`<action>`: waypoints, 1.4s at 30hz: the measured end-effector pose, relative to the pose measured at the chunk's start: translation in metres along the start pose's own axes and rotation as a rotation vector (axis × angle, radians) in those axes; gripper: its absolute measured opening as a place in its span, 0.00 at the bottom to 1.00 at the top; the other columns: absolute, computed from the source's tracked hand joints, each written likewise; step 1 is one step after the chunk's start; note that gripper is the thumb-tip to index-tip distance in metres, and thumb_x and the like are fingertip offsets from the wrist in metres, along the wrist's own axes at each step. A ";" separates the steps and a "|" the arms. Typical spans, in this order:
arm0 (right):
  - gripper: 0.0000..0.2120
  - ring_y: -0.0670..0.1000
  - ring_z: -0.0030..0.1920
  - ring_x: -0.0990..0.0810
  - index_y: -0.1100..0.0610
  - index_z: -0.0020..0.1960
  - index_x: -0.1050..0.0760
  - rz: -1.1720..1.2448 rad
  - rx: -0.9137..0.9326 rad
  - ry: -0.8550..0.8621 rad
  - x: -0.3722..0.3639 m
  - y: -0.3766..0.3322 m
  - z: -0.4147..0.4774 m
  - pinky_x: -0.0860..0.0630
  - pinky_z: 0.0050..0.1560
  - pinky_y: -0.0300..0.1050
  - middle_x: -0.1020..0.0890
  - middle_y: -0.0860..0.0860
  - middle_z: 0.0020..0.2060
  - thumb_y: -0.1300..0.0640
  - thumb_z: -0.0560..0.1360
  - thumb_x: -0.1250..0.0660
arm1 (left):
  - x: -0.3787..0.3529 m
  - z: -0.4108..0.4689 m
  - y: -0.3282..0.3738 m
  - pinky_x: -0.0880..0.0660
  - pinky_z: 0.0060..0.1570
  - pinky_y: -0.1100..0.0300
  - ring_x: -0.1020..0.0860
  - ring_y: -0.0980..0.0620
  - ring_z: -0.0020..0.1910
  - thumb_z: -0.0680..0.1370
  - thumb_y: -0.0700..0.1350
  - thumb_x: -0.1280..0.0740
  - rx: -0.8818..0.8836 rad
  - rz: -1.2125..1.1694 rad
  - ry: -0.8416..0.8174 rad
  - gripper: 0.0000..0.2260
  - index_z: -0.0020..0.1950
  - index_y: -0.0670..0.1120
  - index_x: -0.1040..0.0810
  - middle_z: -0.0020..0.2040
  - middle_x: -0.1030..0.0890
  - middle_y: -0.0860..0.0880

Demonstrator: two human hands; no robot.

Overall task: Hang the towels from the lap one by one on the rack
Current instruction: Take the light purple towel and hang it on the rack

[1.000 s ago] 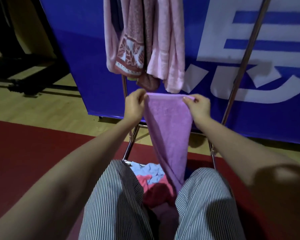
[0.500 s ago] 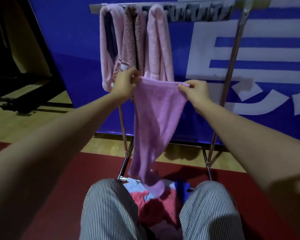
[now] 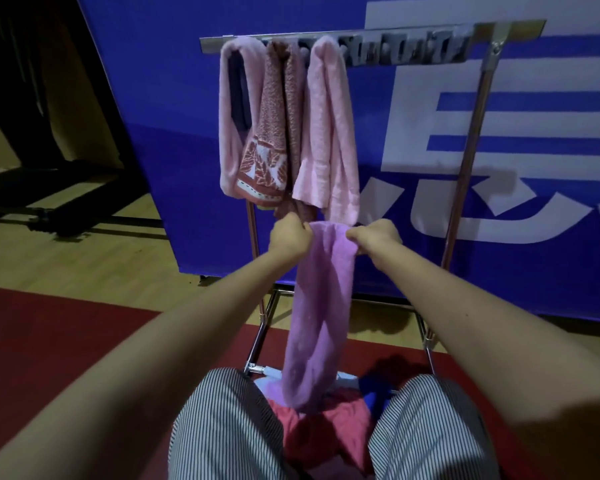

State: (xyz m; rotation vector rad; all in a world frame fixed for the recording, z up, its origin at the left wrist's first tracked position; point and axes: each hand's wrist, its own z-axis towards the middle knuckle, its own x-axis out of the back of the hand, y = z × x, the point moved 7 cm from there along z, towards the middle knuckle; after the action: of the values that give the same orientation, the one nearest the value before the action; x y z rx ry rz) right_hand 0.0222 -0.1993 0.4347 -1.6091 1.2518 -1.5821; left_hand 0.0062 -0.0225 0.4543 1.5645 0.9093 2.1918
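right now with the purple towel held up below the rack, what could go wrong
The purple towel is bunched narrow between the left hand and right hand, so it may hang crumpled. Its tail dangles into the red towel on the lap and could drag it off. Lifting could brush the pink towel off the rack bar.

large white characters on blue banner (image 3: 326, 98), cropped, unreadable

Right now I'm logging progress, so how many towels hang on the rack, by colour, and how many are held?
Plain pink towels on the rack: 2
Red patterned towel on the rack: 1
Purple towel held in both hands: 1
Total: 4
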 end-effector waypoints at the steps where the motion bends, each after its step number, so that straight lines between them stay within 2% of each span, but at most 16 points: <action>1: 0.09 0.55 0.38 0.17 0.61 0.47 0.23 0.043 -0.007 -0.032 -0.006 0.001 -0.001 0.21 0.36 0.44 0.18 0.56 0.38 0.60 0.67 0.31 | -0.006 -0.005 -0.001 0.28 0.51 0.51 0.24 0.35 0.56 0.78 0.43 0.42 0.012 -0.034 -0.016 0.13 0.53 0.34 0.25 0.55 0.22 0.34; 5: 0.04 0.44 0.18 0.27 0.57 0.39 0.22 0.182 -0.045 -0.162 -0.032 -0.001 -0.015 0.35 0.18 0.32 0.24 0.50 0.19 0.64 0.71 0.33 | -0.020 -0.023 0.005 0.27 0.45 0.54 0.22 0.42 0.48 0.77 0.44 0.38 -0.036 -0.183 -0.028 0.08 0.46 0.40 0.22 0.47 0.18 0.39; 9: 0.13 0.45 0.16 0.34 0.56 0.31 0.26 0.301 -0.075 -0.155 -0.039 0.000 -0.023 0.40 0.17 0.33 0.28 0.50 0.19 0.62 0.74 0.38 | -0.019 -0.027 -0.004 0.27 0.39 0.56 0.23 0.49 0.39 0.76 0.45 0.34 0.019 -0.401 0.012 0.07 0.40 0.44 0.23 0.37 0.20 0.45; 11: 0.14 0.48 0.23 0.27 0.57 0.37 0.25 0.373 -0.090 -0.172 -0.041 0.000 -0.028 0.32 0.23 0.38 0.24 0.52 0.27 0.55 0.78 0.41 | -0.023 -0.027 -0.010 0.26 0.40 0.57 0.23 0.50 0.39 0.75 0.47 0.31 0.065 -0.503 -0.031 0.08 0.42 0.43 0.21 0.37 0.20 0.46; 13: 0.21 0.54 0.38 0.19 0.59 0.45 0.22 0.396 -0.094 -0.199 -0.042 0.000 -0.030 0.22 0.38 0.43 0.19 0.55 0.37 0.47 0.80 0.47 | -0.027 -0.029 -0.012 0.25 0.42 0.58 0.22 0.52 0.40 0.73 0.49 0.29 0.071 -0.556 -0.097 0.10 0.45 0.42 0.20 0.39 0.19 0.47; 15: 0.27 0.56 0.50 0.18 0.62 0.54 0.22 0.358 -0.093 -0.213 -0.044 0.003 -0.029 0.22 0.50 0.47 0.17 0.59 0.47 0.43 0.80 0.50 | -0.028 -0.030 -0.012 0.24 0.43 0.59 0.22 0.53 0.40 0.71 0.49 0.26 0.058 -0.571 -0.131 0.12 0.46 0.41 0.21 0.39 0.19 0.48; 19: 0.24 0.54 0.53 0.19 0.61 0.58 0.22 0.301 -0.025 -0.323 -0.040 0.008 -0.031 0.24 0.52 0.45 0.18 0.58 0.54 0.45 0.80 0.46 | -0.023 -0.027 -0.009 0.22 0.46 0.54 0.20 0.48 0.43 0.74 0.46 0.29 -0.044 -0.447 -0.100 0.09 0.47 0.40 0.19 0.42 0.17 0.43; 22: 0.15 0.46 0.43 0.23 0.62 0.59 0.22 0.173 0.147 -0.333 -0.028 0.010 -0.028 0.27 0.43 0.33 0.19 0.52 0.46 0.54 0.76 0.36 | -0.014 -0.023 -0.003 0.24 0.45 0.54 0.20 0.47 0.43 0.76 0.43 0.33 -0.172 -0.303 -0.099 0.08 0.47 0.40 0.19 0.41 0.18 0.43; 24: 0.20 0.44 0.47 0.27 0.62 0.63 0.28 0.058 0.305 -0.257 -0.018 0.008 -0.023 0.30 0.40 0.28 0.25 0.51 0.51 0.58 0.73 0.31 | -0.006 -0.021 0.001 0.24 0.45 0.55 0.21 0.50 0.42 0.76 0.41 0.34 -0.250 -0.294 -0.139 0.06 0.48 0.40 0.19 0.41 0.18 0.45; 27: 0.31 0.48 0.60 0.30 0.56 0.70 0.38 0.076 0.366 -0.295 -0.013 0.004 -0.022 0.29 0.53 0.36 0.33 0.49 0.60 0.56 0.71 0.28 | 0.003 -0.020 0.007 0.27 0.43 0.63 0.24 0.56 0.40 0.76 0.38 0.35 -0.356 -0.322 -0.232 0.06 0.49 0.41 0.19 0.40 0.20 0.49; 31: 0.10 0.50 0.49 0.22 0.61 0.53 0.20 -0.015 0.492 -0.333 -0.009 -0.014 -0.026 0.27 0.40 0.32 0.20 0.54 0.45 0.61 0.72 0.30 | 0.013 -0.019 0.015 0.27 0.44 0.65 0.24 0.56 0.42 0.77 0.39 0.34 -0.472 -0.202 -0.292 0.07 0.51 0.40 0.19 0.42 0.20 0.49; 33: 0.09 0.48 0.44 0.23 0.63 0.51 0.20 0.048 0.555 -0.276 0.001 -0.035 -0.026 0.26 0.39 0.32 0.19 0.56 0.43 0.62 0.72 0.30 | 0.033 -0.012 0.028 0.27 0.45 0.61 0.24 0.55 0.44 0.77 0.40 0.33 -0.581 -0.142 -0.178 0.08 0.53 0.39 0.19 0.45 0.18 0.45; 36: 0.01 0.43 0.37 0.25 0.60 0.44 0.21 0.294 0.626 -0.197 0.020 -0.081 -0.034 0.27 0.35 0.27 0.22 0.50 0.36 0.64 0.72 0.31 | 0.072 0.002 0.045 0.25 0.41 0.61 0.24 0.63 0.38 0.77 0.38 0.35 -0.569 -0.413 0.032 0.09 0.55 0.37 0.20 0.41 0.19 0.51; 38: 0.07 0.44 0.37 0.24 0.55 0.38 0.25 0.404 0.580 -0.262 0.021 -0.092 -0.035 0.25 0.38 0.33 0.22 0.49 0.36 0.63 0.72 0.31 | 0.073 0.006 0.046 0.26 0.36 0.62 0.26 0.68 0.30 0.78 0.36 0.37 -0.523 -0.536 -0.003 0.07 0.53 0.38 0.21 0.34 0.22 0.59; 40: 0.09 0.46 0.40 0.23 0.53 0.37 0.27 0.420 0.508 -0.364 0.013 -0.085 -0.031 0.24 0.43 0.40 0.21 0.49 0.37 0.62 0.73 0.31 | 0.064 0.005 0.044 0.26 0.35 0.56 0.27 0.66 0.28 0.78 0.37 0.38 -0.502 -0.543 -0.101 0.06 0.50 0.41 0.22 0.29 0.23 0.59; 42: 0.08 0.47 0.41 0.22 0.52 0.37 0.27 0.432 0.462 -0.412 0.006 -0.074 -0.029 0.24 0.44 0.43 0.20 0.49 0.39 0.60 0.73 0.31 | 0.060 0.002 0.042 0.26 0.35 0.56 0.27 0.62 0.30 0.80 0.39 0.39 -0.457 -0.564 -0.192 0.05 0.48 0.44 0.24 0.32 0.24 0.57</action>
State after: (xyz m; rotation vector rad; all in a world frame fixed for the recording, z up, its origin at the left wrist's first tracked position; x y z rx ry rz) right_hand 0.0109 -0.1682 0.5073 -1.1881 0.8565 -1.0940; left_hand -0.0085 -0.0196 0.5257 1.1067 0.6289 1.6635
